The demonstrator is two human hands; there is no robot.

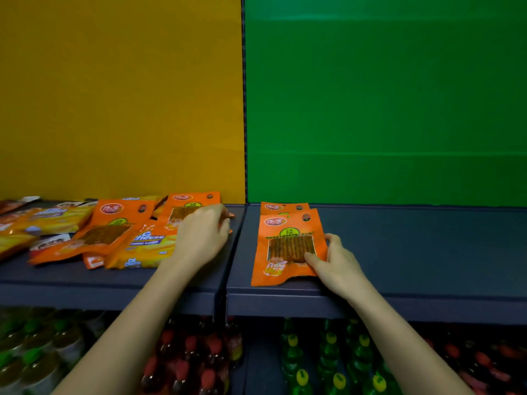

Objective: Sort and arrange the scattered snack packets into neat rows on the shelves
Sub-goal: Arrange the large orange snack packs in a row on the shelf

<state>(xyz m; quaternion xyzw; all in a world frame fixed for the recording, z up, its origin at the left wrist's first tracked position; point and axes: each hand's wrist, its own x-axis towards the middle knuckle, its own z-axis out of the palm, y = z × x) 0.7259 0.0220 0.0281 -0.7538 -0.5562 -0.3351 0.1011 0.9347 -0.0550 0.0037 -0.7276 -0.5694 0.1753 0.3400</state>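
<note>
On the right shelf (413, 252) lies an orange snack packet (285, 246) with a clear window, overlapping a second like packet (282, 207) behind it. My right hand (336, 266) pinches the front packet's lower right corner, thumb on top. On the left shelf (71, 276) a scattered heap holds orange packets (108, 229) and yellow Cal Cheese wafer packs (148, 246). My left hand (204, 238) reaches over an orange packet (185, 208) at the heap's right end, fingers curled on its edge; the grip itself is hidden.
A yellow back panel (119, 95) stands behind the left shelf, a green one (385, 95) behind the right. More yellow packs (54, 218) lie at far left. Bottles with red caps (196, 360) and green bottles (330, 363) fill the lower shelf.
</note>
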